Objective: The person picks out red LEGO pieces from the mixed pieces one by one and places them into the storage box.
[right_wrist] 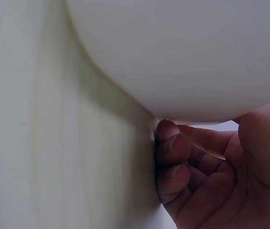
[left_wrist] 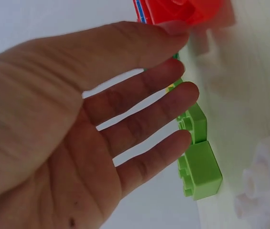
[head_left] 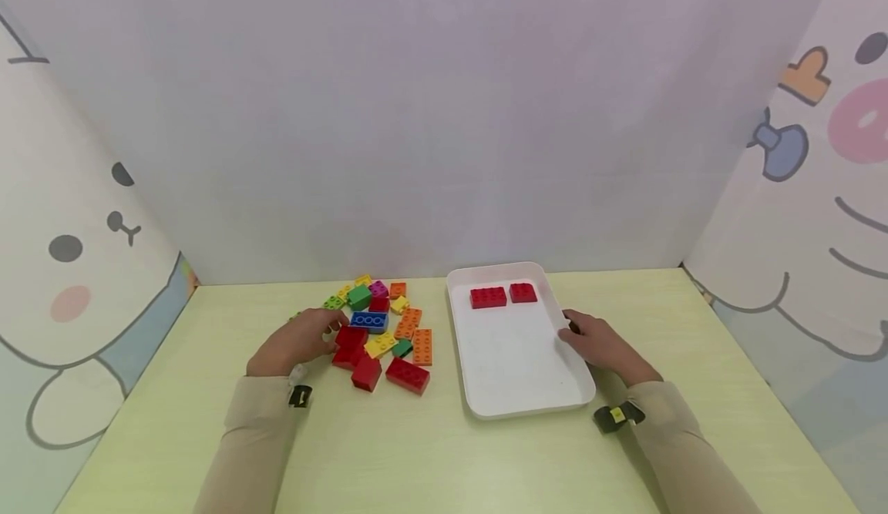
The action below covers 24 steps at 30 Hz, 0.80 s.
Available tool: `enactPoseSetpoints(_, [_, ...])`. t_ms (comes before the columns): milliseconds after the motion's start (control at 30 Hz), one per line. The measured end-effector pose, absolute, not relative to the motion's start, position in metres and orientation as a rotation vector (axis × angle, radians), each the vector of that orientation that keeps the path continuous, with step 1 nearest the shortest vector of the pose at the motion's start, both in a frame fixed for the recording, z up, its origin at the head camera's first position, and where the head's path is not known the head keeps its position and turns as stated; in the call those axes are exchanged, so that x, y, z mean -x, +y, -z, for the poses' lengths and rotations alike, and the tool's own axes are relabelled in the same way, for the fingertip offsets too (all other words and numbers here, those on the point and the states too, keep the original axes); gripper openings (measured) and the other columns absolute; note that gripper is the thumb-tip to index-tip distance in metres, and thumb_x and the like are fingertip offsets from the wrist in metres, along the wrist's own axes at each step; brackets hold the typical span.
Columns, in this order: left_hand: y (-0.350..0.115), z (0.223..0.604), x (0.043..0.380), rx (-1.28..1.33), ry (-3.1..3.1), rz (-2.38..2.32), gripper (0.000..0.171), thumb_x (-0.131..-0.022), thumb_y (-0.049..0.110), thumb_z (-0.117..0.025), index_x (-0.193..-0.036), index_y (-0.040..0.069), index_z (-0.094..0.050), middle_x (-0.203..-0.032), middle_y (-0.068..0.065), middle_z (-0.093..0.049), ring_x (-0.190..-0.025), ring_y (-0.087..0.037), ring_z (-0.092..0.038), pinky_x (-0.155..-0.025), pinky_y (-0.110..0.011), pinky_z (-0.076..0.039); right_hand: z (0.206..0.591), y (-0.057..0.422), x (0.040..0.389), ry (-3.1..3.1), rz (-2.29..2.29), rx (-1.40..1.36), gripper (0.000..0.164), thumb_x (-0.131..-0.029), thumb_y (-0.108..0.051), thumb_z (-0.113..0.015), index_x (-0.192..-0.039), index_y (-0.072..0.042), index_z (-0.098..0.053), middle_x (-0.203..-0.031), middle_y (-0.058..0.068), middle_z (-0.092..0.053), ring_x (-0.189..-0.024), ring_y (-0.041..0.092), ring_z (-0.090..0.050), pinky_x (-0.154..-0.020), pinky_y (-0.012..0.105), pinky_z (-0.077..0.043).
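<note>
Working at a pale yellow wood-grained counter [head_left: 375,452], with a plain pale wall panel [head_left: 444,152] beyond the white rectangular plastic tray [head_left: 520,360]. Can see a jumble of studded plastic bricks left of the tray, including a blue rectangular brick [head_left: 369,322], a bright green brick [head_left: 359,297] and a small magenta brick [head_left: 378,289]. Have a yellow rectangular brick [head_left: 381,345] and an orange rectangular brick [head_left: 422,347] standing between left hand [head_left: 301,338] and tray, the orange nearest its left rim. Have that hand well left of the tray, with fingers loosely bent, right beside the glossy red plastic bricks [head_left: 351,335]; cannot tell whether touching them. Gripping the tray's right rim with the right hand [head_left: 598,339], with fingers curled. Can see inside the tray, toward its far end, a longer red studded brick [head_left: 489,298] and a shorter red studded brick [head_left: 523,293]
</note>
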<state>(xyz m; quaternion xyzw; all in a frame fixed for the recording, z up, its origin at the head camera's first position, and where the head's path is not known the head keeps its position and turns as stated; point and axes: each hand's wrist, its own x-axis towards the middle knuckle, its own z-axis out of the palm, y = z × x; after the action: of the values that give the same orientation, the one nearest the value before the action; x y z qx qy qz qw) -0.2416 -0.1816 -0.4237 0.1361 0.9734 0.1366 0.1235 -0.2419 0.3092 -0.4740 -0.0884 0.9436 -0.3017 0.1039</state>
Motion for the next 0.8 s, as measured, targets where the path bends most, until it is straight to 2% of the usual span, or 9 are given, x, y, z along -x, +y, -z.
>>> enactPoseSetpoints(400, [-0.186, 0.425, 0.241, -0.4, 2.84, -0.429, 0.032, -0.078, 0.011, -0.072, -0.108, 0.014, -0.06, -0.1, -0.001, -0.061, -0.092, -0.018, -0.055, -0.082, -0.036, -0.049, 0.473, 0.309, 0.242, 2.782, 0.893, 0.275, 0.052, -0.097, -0.027, -0.046, -0.138, 0.002, -0.035, -0.12, 0.021, -0.053, -0.093, 0.027, -0.051, -0.082, 0.044, -0.047])
enactPoseSetpoints(800, [-0.191, 0.398, 0.231, -0.45, 2.887, -0.56, 0.04, -0.078, 0.012, -0.073, -0.114, 0.011, -0.055, -0.105, -0.004, -0.06, -0.1, -0.025, -0.055, -0.084, -0.037, -0.049, 0.474, 0.31, 0.242, 2.769, 0.878, 0.248, 0.055, -0.097, -0.029, -0.046, -0.139, 0.003, -0.032, -0.125, 0.024, -0.049, -0.098, 0.03, -0.049, -0.088, 0.048, -0.044])
